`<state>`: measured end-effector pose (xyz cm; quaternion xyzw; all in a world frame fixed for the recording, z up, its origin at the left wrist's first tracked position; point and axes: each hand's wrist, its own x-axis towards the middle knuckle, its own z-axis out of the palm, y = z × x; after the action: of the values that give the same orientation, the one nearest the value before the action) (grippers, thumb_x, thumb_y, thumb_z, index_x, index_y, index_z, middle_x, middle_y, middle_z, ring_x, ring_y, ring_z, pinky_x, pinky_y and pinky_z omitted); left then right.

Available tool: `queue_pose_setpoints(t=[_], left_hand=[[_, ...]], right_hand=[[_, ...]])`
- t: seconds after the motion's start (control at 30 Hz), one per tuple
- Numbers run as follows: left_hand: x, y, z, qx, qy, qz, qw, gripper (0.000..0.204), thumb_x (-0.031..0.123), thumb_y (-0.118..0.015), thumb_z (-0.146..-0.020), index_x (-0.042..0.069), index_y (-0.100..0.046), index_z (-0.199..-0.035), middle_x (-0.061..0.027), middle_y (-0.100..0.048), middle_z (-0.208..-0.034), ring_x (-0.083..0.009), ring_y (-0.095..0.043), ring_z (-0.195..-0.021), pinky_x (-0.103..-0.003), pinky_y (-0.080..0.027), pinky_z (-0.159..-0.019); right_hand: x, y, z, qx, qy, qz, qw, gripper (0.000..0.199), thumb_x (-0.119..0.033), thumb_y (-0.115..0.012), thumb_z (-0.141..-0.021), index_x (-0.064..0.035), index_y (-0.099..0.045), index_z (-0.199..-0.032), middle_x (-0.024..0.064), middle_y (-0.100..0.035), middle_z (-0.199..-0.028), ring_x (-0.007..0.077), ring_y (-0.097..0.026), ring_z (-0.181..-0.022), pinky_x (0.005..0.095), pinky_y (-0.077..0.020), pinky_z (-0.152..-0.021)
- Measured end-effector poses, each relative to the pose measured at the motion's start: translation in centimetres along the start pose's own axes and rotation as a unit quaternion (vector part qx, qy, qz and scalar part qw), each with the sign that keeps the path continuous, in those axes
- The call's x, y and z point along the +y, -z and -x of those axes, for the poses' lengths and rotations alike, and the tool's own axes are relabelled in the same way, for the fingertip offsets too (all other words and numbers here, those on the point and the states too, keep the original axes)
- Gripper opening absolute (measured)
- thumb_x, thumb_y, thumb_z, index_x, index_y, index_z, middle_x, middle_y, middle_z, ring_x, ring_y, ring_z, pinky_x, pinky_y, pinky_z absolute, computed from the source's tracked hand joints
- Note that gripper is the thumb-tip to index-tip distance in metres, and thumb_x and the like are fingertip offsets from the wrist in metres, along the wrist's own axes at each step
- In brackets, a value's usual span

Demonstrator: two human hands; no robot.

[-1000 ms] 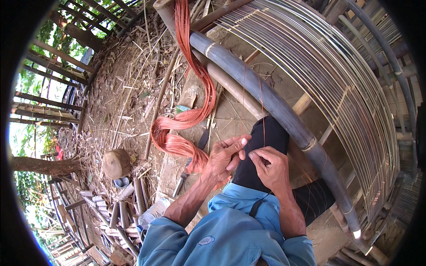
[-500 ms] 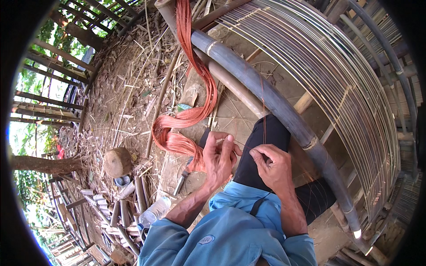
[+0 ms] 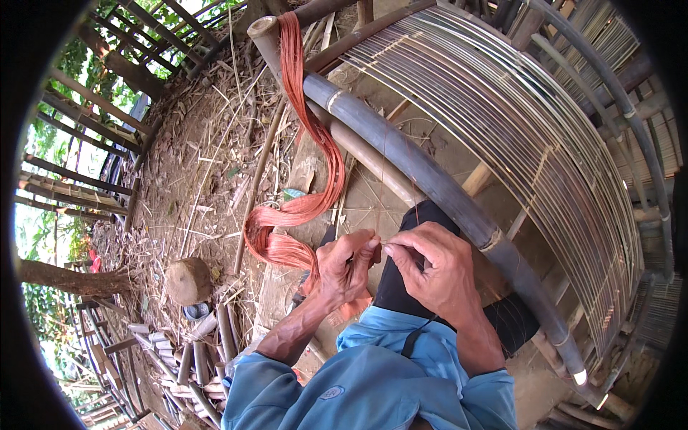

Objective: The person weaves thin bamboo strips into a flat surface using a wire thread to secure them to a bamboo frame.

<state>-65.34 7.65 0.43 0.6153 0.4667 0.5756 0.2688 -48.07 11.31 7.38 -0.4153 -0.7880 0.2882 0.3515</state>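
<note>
Both hands meet above my dark-trousered lap. My left hand (image 3: 347, 266) is closed in a pinch, its thumb and forefinger on a thin thread (image 3: 383, 242) that spans the small gap to the other hand. From the right, my right hand (image 3: 438, 266) pinches the same thread with thumb and forefinger. Fine reddish thread also crosses the dark bamboo pole (image 3: 408, 147) just beyond my knee. A skein of orange-red yarn (image 3: 326, 154) hangs from a bamboo post end and trails down behind my left hand, where its lower part is hidden.
To the right of the pole spreads a curved panel of thin bamboo slats (image 3: 530, 136). A round wood block (image 3: 188, 281) stands on the littered ground at left, near a pile of cut bamboo pieces (image 3: 193, 351). A slatted fence (image 3: 79, 190) lines the far left.
My hands have come together, fingertips now almost touching on the thread. The right hand has moved left. The thread over the pole has shifted left, and the view has moved slightly.
</note>
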Motion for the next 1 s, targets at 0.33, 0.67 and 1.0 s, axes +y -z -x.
queue_pose_setpoints(t=[0.33, 0.67, 1.0], left_hand=[[0.6, 1.1, -0.5, -0.025, -0.035, -0.043, 0.998, 0.016, -0.001, -0.068, -0.092, 0.000, -0.061, -0.106, -0.0138, -0.070, -0.077, -0.0205, -0.071, -0.061, -0.032, -0.055, -0.052], [-0.3, 2.5, -1.0, -0.048, -0.148, -0.025, 0.987, 0.017, 0.001, -0.068, -0.092, 0.004, -0.063, -0.108, -0.0105, -0.066, -0.068, -0.0189, -0.067, -0.056, -0.031, -0.051, -0.046], [1.9, 2.4, -2.6, -0.083, 0.124, 0.316, 0.937, 0.007, 0.010, -0.054, -0.105, 0.004, -0.056, -0.109, -0.0039, -0.059, -0.080, -0.0080, -0.048, -0.057, -0.024, -0.037, -0.049]], right_hand=[[-1.1, -0.2, -0.9, 0.036, 0.047, -0.003, 0.998, 0.016, -0.007, -0.079, -0.082, -0.0051, -0.073, -0.097, 0.0056, -0.055, -0.064, 0.0209, -0.051, -0.054, 0.0352, -0.0413, -0.050], [-0.3, -0.3, -2.5, -0.018, 0.053, -0.113, 0.992, 0.018, -0.009, -0.083, -0.078, -0.0089, -0.078, -0.095, 0.0029, -0.045, -0.057, 0.0163, -0.047, -0.055, 0.0319, -0.0391, -0.053], [0.3, -0.4, -2.2, -0.012, 0.125, -0.004, 0.992, 0.020, -0.019, -0.081, -0.081, -0.0119, -0.073, -0.098, 0.0071, -0.051, -0.091, 0.0265, -0.052, -0.089, 0.0374, -0.0459, -0.079]])
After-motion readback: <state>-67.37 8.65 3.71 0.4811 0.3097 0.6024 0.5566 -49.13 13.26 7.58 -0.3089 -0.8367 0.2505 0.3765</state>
